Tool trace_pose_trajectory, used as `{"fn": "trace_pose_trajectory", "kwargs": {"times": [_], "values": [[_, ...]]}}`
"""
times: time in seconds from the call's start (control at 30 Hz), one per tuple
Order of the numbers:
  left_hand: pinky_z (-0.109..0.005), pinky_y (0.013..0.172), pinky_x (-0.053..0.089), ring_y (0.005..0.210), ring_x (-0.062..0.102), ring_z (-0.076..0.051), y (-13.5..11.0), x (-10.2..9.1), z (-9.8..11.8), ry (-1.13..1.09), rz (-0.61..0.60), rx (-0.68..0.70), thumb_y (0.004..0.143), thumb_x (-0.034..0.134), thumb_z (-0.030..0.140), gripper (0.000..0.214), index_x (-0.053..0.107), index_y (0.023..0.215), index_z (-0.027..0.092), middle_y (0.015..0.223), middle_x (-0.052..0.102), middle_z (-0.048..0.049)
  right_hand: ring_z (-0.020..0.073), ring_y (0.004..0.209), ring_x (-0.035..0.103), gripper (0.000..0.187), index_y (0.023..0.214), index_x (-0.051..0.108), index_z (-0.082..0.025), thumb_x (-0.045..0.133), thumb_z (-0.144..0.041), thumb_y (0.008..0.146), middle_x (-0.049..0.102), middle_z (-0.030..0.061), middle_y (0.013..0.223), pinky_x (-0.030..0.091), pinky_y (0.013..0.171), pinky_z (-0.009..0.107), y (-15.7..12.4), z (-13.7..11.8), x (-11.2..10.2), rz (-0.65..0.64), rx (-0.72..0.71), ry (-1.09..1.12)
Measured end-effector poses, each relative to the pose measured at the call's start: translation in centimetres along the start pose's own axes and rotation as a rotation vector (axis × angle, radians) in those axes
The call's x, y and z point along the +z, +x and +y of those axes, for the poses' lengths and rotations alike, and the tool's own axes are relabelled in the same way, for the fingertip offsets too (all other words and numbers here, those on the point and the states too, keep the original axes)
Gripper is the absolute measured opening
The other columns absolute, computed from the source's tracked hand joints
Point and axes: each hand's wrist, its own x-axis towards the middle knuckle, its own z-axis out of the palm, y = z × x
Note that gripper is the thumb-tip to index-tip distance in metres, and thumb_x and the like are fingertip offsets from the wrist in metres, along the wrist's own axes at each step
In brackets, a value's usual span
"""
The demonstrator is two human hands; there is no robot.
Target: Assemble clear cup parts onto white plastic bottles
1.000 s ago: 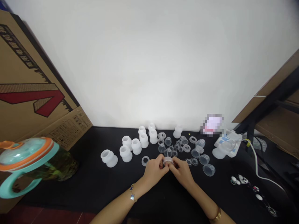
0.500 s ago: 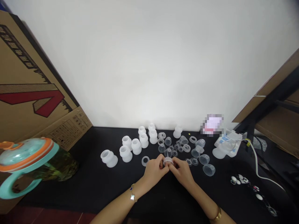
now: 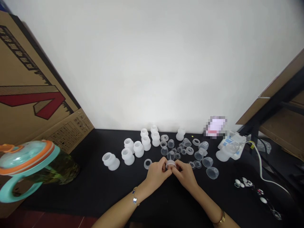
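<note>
Both my left hand (image 3: 158,172) and my right hand (image 3: 183,172) are closed on one translucent white bottle collar ring (image 3: 171,163), the fingertips meeting at its near side. A clear pointed nipple seems to rise from the ring, though a clear cap just behind overlaps it. Small clear nipples, rings (image 3: 189,150) and domed caps (image 3: 212,173) lie scattered beyond and to the right of my hands. Left of my left hand rests a loose collar ring (image 3: 147,163). Several white bottle bodies (image 3: 128,156) with open necks stand farther left.
A large jug (image 3: 54,164) with a teal and orange lid is at the left, before a cardboard box (image 3: 28,79). To the right are an assembled bottle (image 3: 225,152), a white cable (image 3: 261,167) and a beaded strap (image 3: 260,192). A pale wall rises behind the black table.
</note>
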Motion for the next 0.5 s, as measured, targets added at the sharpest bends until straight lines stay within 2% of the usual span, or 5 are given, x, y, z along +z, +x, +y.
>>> {"fn": "trace_pose_trajectory", "kwargs": {"times": [0.5], "values": [[-0.024,0.052,0.021,0.049,0.044,-0.012,0.09,0.03,-0.04,0.033,-0.002,-0.018,0.083,0.057,0.024,0.016,0.046,0.072,0.022,0.054,0.043,0.0079,0.0109,0.048,0.042,0.034,0.059,0.051,-0.020,0.055,-0.036,0.088,0.044,-0.0060,0.050,0.026,0.050,0.024,-0.07,0.36,0.27,-0.008,-0.006,0.020]]}}
